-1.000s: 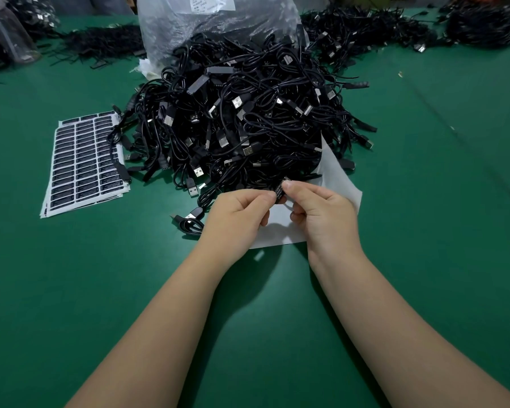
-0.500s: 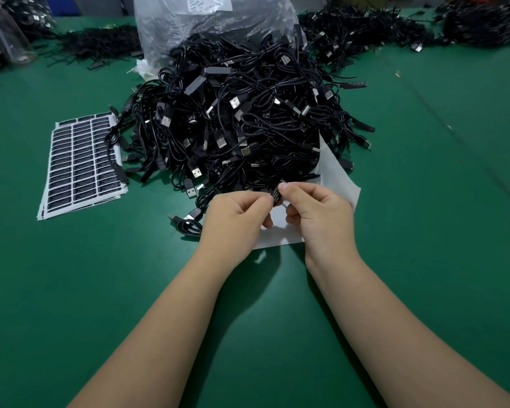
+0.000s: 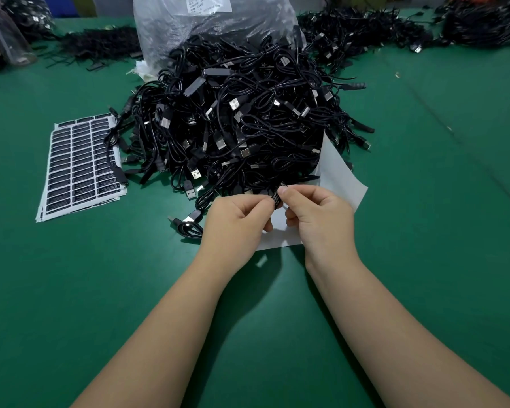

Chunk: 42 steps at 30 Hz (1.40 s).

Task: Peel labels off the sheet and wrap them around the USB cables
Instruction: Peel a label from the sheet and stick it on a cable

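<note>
A big heap of black USB cables covers the middle of the green table. At its near edge my left hand and my right hand meet, fingertips pinched together on a small black label with white print. Whether a cable runs inside the label is hidden by my fingers. A stack of sheets of black labels lies flat to the left of the heap. A bare white backing sheet lies under my hands and under the heap's right edge.
A coiled cable lies just left of my left hand. A clear plastic bag stands behind the heap. More cable piles line the far edge, with a clear bottle at the far left. A small white scrap lies between my wrists.
Both hands stay pinched on the label at the same spot; the fingers have shifted only slightly around it.
</note>
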### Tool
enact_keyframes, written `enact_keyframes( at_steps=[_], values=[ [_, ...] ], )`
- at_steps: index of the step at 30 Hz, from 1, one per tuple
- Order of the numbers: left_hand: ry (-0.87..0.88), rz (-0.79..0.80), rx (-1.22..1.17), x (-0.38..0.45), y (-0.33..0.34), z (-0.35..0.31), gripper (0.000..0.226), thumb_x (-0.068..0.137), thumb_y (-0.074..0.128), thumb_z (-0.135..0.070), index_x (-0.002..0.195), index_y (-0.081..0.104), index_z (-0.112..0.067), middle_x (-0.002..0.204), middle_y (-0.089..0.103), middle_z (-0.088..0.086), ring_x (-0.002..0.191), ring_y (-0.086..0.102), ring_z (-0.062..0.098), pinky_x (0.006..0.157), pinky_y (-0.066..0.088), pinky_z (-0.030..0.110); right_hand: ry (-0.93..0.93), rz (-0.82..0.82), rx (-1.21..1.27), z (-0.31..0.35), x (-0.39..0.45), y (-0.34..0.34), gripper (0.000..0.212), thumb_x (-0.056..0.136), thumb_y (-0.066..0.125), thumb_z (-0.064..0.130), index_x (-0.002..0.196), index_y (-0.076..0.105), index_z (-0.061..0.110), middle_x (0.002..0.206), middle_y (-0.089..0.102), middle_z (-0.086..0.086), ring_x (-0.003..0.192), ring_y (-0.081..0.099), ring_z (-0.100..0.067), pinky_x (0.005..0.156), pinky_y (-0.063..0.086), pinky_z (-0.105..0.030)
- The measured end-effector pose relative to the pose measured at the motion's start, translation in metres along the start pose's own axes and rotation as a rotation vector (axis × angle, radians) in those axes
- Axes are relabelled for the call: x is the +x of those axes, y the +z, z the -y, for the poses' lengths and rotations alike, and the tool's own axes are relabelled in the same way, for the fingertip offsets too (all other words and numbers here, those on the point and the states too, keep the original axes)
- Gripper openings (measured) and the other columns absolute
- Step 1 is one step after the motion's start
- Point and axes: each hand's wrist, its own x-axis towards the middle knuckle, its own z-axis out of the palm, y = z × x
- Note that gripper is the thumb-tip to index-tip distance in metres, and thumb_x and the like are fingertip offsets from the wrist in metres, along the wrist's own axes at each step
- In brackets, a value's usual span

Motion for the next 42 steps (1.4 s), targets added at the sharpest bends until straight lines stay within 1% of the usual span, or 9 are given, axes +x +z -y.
enact_keyframes(
  at_steps=[13, 15, 18, 22, 25, 28, 32, 37, 42],
  values=[
    [0.028, -0.004, 0.031, -0.001, 0.0, 0.001, 0.036, 0.088, 0.055, -0.013, 0.053, 0.052, -0.005, 0.039, 0.033, -0.008, 0.041, 0.027, 0.007, 0.041, 0.023, 0.018, 0.008, 0.002, 0.027, -0.001, 0.001, -0.002, 0.01, 0.076, 0.076, 0.009, 0.07, 0.069, 0.013, 0.054, 0.062, 0.008, 0.047, 0.052, -0.002, 0.049, 0.043, -0.013],
    [0.016, -0.003, 0.021, 0.0, 0.0, 0.001, 0.036, 0.088, 0.055, -0.013, 0.053, 0.052, -0.005, 0.04, 0.033, -0.008, 0.041, 0.027, 0.008, 0.04, 0.022, 0.019, 0.012, -0.015, 0.055, -0.001, 0.001, -0.001, 0.014, 0.074, 0.077, 0.006, 0.073, 0.064, 0.011, 0.055, 0.062, 0.005, 0.046, 0.052, -0.004, 0.048, 0.043, -0.014],
    [0.003, -0.002, -0.003, 0.0, -0.001, 0.002, 0.036, 0.088, 0.055, -0.015, 0.054, 0.052, -0.005, 0.041, 0.033, -0.005, 0.042, 0.028, 0.01, 0.041, 0.023, 0.019, 0.03, -0.045, 0.134, 0.001, 0.002, -0.001, 0.029, 0.076, 0.076, 0.003, 0.081, 0.048, 0.013, 0.056, 0.063, 0.004, 0.045, 0.052, -0.006, 0.047, 0.044, -0.017],
    [-0.02, -0.02, -0.03, 0.002, -0.003, 0.002, 0.034, 0.089, 0.055, -0.016, 0.058, 0.054, -0.002, 0.051, 0.04, 0.004, 0.045, 0.028, 0.011, 0.042, 0.022, 0.022, 0.105, -0.005, 0.198, 0.004, 0.005, -0.002, 0.004, 0.092, 0.057, 0.014, 0.088, 0.057, 0.013, 0.065, 0.068, 0.0, 0.046, 0.052, -0.008, 0.047, 0.046, -0.021],
    [-0.066, -0.003, -0.076, 0.004, -0.002, 0.001, 0.028, 0.09, 0.054, -0.017, 0.072, 0.066, 0.001, 0.051, 0.039, -0.003, 0.045, 0.029, 0.008, 0.044, 0.025, 0.02, 0.134, 0.025, 0.205, 0.004, 0.007, -0.004, 0.011, 0.092, 0.054, 0.018, 0.093, 0.064, 0.014, 0.068, 0.069, -0.002, 0.047, 0.051, -0.008, 0.047, 0.046, -0.02],
    [-0.109, 0.01, -0.119, 0.004, -0.003, -0.001, 0.028, 0.091, 0.053, -0.018, 0.072, 0.073, -0.016, 0.049, 0.039, -0.01, 0.045, 0.031, 0.005, 0.042, 0.026, 0.016, 0.142, 0.094, 0.141, 0.004, 0.007, -0.002, 0.016, 0.09, 0.055, 0.018, 0.086, 0.07, 0.018, 0.066, 0.068, -0.001, 0.047, 0.049, -0.008, 0.049, 0.044, -0.02],
    [-0.131, 0.035, -0.121, 0.004, -0.002, -0.003, 0.03, 0.092, 0.052, -0.018, 0.071, 0.074, -0.019, 0.048, 0.039, -0.012, 0.044, 0.031, 0.004, 0.041, 0.026, 0.016, 0.128, 0.155, 0.1, 0.004, 0.008, -0.002, 0.028, 0.092, 0.056, 0.023, 0.072, 0.076, 0.022, 0.062, 0.063, 0.003, 0.046, 0.046, -0.005, 0.048, 0.042, -0.018],
    [-0.159, 0.041, -0.122, 0.006, -0.004, -0.003, 0.03, 0.091, 0.052, -0.02, 0.069, 0.072, -0.02, 0.046, 0.038, -0.013, 0.046, 0.033, 0.004, 0.044, 0.029, 0.014, 0.093, 0.266, 0.079, 0.005, 0.009, -0.005, 0.031, 0.09, 0.05, 0.014, 0.077, 0.077, 0.025, 0.064, 0.062, 0.003, 0.051, 0.046, -0.006, 0.05, 0.041, -0.017],
    [-0.157, 0.081, -0.117, 0.006, -0.007, -0.004, 0.034, 0.092, 0.051, -0.021, 0.065, 0.072, -0.024, 0.047, 0.037, -0.013, 0.048, 0.032, 0.007, 0.046, 0.029, 0.017, 0.103, 0.312, 0.031, 0.009, 0.011, -0.01, 0.03, 0.089, 0.051, 0.006, 0.074, 0.073, 0.019, 0.061, 0.064, 0.002, 0.051, 0.047, -0.008, 0.05, 0.041, -0.018]
  ],
)
